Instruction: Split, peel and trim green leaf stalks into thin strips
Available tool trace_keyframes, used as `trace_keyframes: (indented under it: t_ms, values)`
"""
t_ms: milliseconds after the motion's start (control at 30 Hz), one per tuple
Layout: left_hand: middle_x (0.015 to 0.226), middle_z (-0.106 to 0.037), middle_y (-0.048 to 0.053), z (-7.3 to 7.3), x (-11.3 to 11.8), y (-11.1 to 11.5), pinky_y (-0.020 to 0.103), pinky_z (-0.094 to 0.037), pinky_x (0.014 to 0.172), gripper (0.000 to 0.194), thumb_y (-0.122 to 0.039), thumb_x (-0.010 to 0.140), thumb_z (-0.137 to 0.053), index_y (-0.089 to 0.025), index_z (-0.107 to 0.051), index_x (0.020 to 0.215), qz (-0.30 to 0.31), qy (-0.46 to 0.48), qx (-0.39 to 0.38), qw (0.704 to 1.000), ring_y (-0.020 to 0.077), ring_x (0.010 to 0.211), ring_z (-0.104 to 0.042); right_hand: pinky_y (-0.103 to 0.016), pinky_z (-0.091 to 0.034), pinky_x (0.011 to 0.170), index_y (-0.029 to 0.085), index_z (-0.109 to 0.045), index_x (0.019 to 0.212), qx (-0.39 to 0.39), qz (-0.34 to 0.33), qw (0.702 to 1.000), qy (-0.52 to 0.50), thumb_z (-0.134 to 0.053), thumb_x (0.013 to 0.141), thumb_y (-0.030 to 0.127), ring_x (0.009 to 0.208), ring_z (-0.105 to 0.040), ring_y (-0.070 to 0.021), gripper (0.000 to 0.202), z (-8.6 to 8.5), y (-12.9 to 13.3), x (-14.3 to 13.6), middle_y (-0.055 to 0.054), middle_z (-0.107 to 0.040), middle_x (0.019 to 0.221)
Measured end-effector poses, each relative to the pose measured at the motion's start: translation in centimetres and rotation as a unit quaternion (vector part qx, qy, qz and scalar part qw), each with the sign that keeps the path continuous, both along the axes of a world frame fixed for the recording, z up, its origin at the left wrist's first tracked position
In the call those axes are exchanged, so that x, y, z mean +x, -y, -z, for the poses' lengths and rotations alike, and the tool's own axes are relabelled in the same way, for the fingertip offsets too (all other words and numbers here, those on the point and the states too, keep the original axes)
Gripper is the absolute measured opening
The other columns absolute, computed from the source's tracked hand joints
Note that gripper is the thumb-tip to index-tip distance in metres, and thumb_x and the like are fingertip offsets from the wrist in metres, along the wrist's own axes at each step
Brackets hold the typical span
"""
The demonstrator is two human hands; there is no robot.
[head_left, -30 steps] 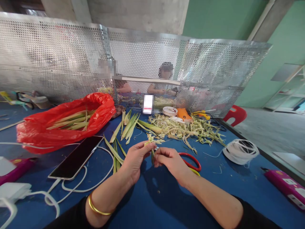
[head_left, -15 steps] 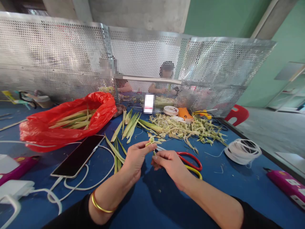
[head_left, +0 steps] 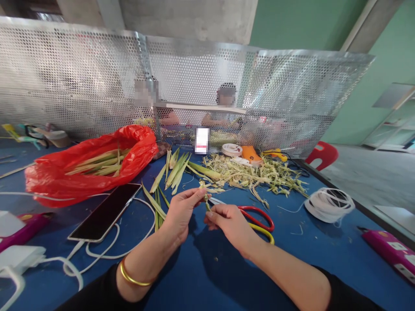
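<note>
Pinching a small green leaf strip [head_left: 206, 199], the left hand [head_left: 179, 212] grips its top. The right hand [head_left: 228, 221] pinches its lower end, beside red scissors [head_left: 257, 216].

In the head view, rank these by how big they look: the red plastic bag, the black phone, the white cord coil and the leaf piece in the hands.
Largest to smallest as they look:
1. red plastic bag
2. black phone
3. white cord coil, close to the phone and farther off, so this order is unsure
4. leaf piece, pinched between left hand and right hand
</note>
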State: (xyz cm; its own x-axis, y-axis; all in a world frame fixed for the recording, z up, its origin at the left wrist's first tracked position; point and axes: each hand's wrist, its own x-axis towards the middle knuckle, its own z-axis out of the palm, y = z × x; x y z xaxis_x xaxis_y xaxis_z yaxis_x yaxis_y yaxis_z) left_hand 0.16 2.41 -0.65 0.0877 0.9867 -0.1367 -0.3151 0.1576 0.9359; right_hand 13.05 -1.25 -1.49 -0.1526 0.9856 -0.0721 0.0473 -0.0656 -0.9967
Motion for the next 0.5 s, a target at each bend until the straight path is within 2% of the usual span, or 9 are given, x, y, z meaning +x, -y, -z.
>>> trace_keyframes:
  t_ms: [233, 400, 500]
  values:
    - [0.067, -0.066, 0.002, 0.14, -0.07, -0.18, 0.022, -0.041, 0.066, 0.027, -0.039, 0.06, -0.078, -0.014, -0.07, 0.066, 0.001, 0.031, -0.05, 0.998, 0.0105, 0.065, -0.057, -0.029, -0.046, 0.064, 0.016, -0.066, 0.065, -0.009, -0.011, 1.0, 0.009, -0.063, 0.073, 0.038, 0.063, -0.058, -0.0155, 0.023, -0.37, -0.05, 0.14, -0.002, -0.065, 0.066]
    - [0.075, -0.068, 0.005, 0.13, -0.16, 0.18, 0.025, -0.044, 0.068, 0.03, -0.043, 0.066, -0.073, -0.015, -0.07, 0.075, 0.064, 0.059, -0.05, 0.995, 0.0128, 0.069, -0.059, -0.029, -0.045, 0.065, 0.016, -0.066, 0.064, 0.038, 0.023, 0.999, 0.008, -0.061, 0.074, 0.037, 0.065, -0.056, -0.0157, 0.023, -0.27, -0.25, 0.2, -0.002, -0.064, 0.068]
    - [0.078, -0.068, 0.005, 0.21, 0.01, 0.46, 0.026, -0.045, 0.069, 0.025, -0.035, 0.063, -0.077, -0.015, -0.069, 0.076, 0.098, 0.054, -0.05, 0.992, 0.0133, 0.07, -0.059, -0.028, -0.043, 0.065, 0.016, -0.065, 0.064, 0.056, 0.04, 0.997, 0.027, -0.06, 0.076, 0.037, 0.065, -0.054, -0.0157, 0.024, -0.02, -0.46, 0.39, -0.001, -0.062, 0.065]
